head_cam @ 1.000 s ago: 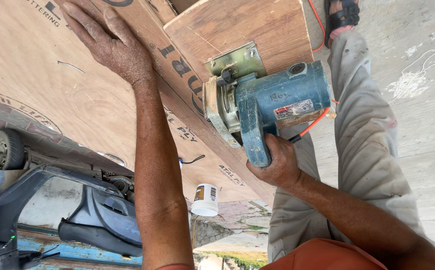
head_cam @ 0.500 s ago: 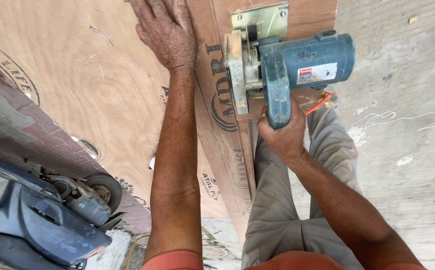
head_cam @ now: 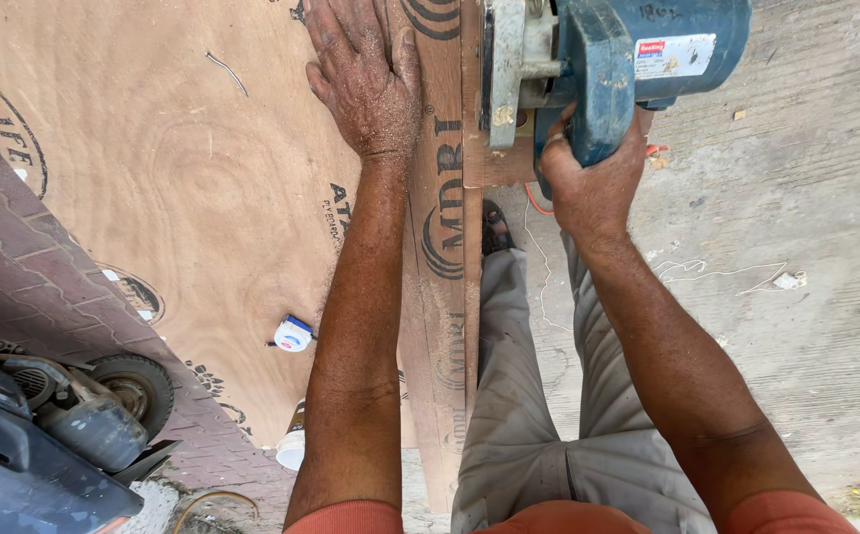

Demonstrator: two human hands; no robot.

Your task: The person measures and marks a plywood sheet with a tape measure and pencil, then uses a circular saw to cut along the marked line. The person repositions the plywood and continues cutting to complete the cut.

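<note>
The right hand (head_cam: 588,188) is wrapping its fingers (head_cam: 560,133) tight around the handle of the blue circular saw (head_cam: 608,59), sitting on the narrow plywood strip (head_cam: 445,247) whose long axis is running straight ahead, while the left hand (head_cam: 366,84) is lying flat, fingers spread, just left of it.

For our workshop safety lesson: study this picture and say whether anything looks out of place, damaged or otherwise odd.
The left hand, dusted with sawdust, lies flat on the plywood sheet right beside the blue circular saw that the right hand holds. A tape measure lies loose on the sheet. Nothing looks damaged.
</note>
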